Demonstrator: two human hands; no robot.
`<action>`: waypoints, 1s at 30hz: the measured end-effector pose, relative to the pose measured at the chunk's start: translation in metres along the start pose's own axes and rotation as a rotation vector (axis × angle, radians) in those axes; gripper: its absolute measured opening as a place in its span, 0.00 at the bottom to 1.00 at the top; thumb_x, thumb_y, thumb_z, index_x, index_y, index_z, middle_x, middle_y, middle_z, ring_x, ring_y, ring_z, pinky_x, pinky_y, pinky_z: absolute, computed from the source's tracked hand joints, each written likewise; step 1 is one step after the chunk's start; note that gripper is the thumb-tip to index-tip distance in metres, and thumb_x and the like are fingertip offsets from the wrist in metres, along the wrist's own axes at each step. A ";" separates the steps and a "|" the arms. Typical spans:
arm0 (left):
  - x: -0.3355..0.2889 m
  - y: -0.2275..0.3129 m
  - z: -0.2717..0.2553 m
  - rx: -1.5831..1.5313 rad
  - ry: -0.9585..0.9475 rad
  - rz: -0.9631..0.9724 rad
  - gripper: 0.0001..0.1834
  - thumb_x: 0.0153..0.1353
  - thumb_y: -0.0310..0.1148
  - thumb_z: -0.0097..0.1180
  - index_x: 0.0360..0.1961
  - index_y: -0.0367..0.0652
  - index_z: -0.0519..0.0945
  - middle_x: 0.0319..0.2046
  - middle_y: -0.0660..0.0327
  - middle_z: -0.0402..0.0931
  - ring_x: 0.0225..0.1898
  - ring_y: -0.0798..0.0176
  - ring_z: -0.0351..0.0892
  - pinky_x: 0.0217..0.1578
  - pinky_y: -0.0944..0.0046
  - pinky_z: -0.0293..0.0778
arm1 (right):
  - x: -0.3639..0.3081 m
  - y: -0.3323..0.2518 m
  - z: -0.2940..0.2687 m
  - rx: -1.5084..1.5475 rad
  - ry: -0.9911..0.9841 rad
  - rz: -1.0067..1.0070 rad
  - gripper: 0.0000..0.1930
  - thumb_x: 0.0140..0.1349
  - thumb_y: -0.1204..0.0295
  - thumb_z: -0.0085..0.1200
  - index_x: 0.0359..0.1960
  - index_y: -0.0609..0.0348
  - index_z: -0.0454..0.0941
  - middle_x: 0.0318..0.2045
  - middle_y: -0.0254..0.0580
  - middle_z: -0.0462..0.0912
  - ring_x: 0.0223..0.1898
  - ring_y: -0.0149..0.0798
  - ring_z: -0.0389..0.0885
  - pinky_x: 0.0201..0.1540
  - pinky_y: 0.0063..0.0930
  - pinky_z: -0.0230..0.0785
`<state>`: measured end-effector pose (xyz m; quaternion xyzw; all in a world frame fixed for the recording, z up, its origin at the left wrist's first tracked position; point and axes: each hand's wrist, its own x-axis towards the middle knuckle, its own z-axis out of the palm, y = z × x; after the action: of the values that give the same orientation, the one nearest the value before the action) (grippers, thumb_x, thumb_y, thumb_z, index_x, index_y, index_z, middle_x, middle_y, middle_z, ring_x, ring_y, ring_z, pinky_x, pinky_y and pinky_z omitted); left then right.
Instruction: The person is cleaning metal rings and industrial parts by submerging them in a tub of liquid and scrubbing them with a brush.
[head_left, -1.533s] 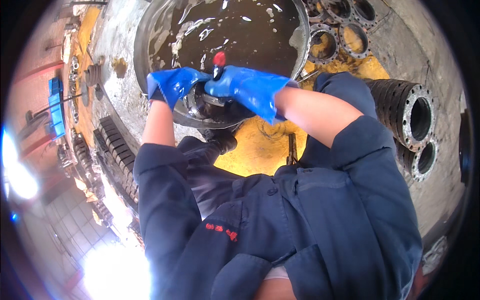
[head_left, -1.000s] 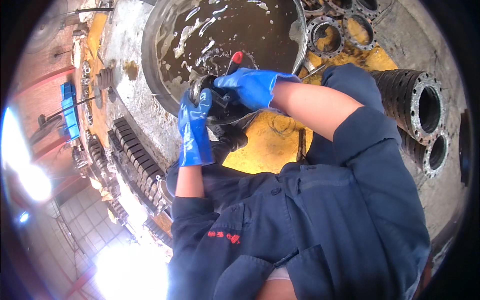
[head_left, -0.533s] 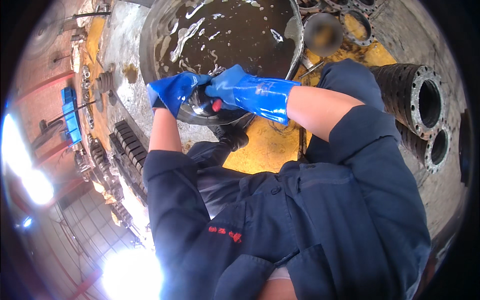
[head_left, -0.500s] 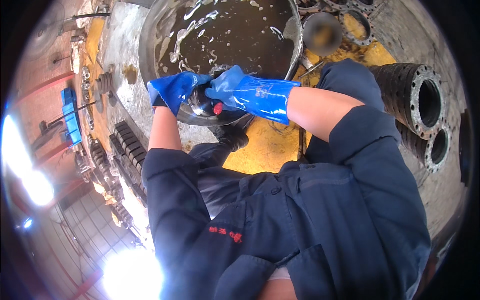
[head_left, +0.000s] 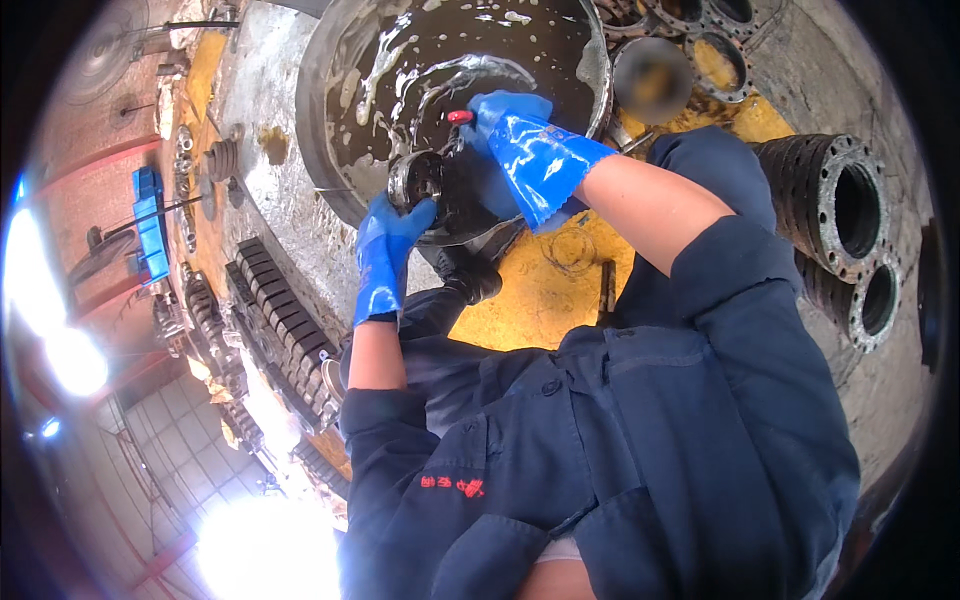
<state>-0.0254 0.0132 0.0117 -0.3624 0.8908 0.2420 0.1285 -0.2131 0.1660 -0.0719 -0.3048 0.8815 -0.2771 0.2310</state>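
Observation:
Both my hands wear long blue rubber gloves above a round metal tub (head_left: 335, 185) of murky, foamy liquid. My left hand (head_left: 392, 235) grips a dark, wet, ring-shaped metal part (head_left: 415, 178) at the tub's near-left rim, thumb across its near edge. Just right of it, over the liquid, my right hand (head_left: 505, 125) is closed round a tool with a red end (head_left: 460, 117). The rest of that tool is hidden by the glove, so its kind does not show. The part's open face shows a dark hollow inside.
Stacked flanged metal rings (head_left: 855, 205) stand at the right. More rings (head_left: 718, 65) and a blurred round thing (head_left: 652, 80) lie beyond my right knee. Yellow board (head_left: 540, 290) covers the floor between my legs. A row of dark metal blocks (head_left: 275, 290) lies at left.
My hands have moved apart. The left has drawn back to the near side of the metal part, which now shows more. The right has moved farther out and right with the red-ended tool.

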 end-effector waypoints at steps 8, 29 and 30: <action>0.024 -0.040 -0.009 0.057 -0.051 0.157 0.34 0.54 0.49 0.75 0.59 0.42 0.85 0.46 0.49 0.89 0.51 0.50 0.89 0.55 0.53 0.80 | -0.010 -0.046 -0.056 0.596 -0.217 -0.117 0.26 0.68 0.44 0.54 0.47 0.53 0.88 0.46 0.49 0.91 0.49 0.48 0.88 0.57 0.40 0.78; 0.022 -0.049 0.002 0.048 0.017 0.145 0.37 0.45 0.42 0.77 0.58 0.39 0.85 0.46 0.46 0.89 0.49 0.47 0.90 0.53 0.53 0.81 | 0.000 -0.015 -0.034 -0.075 -0.105 0.034 0.25 0.62 0.42 0.58 0.48 0.45 0.90 0.44 0.43 0.92 0.46 0.53 0.90 0.53 0.48 0.81; 0.023 -0.049 0.002 0.085 0.016 0.157 0.37 0.45 0.42 0.77 0.59 0.40 0.84 0.46 0.46 0.89 0.50 0.46 0.89 0.53 0.52 0.81 | 0.005 -0.016 -0.038 -0.108 -0.159 0.075 0.25 0.63 0.42 0.57 0.49 0.45 0.89 0.44 0.43 0.92 0.47 0.53 0.90 0.53 0.48 0.81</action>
<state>-0.0068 -0.0292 -0.0157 -0.2876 0.9270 0.2103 0.1173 -0.2317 0.1656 -0.0347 -0.3047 0.8848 -0.1952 0.2935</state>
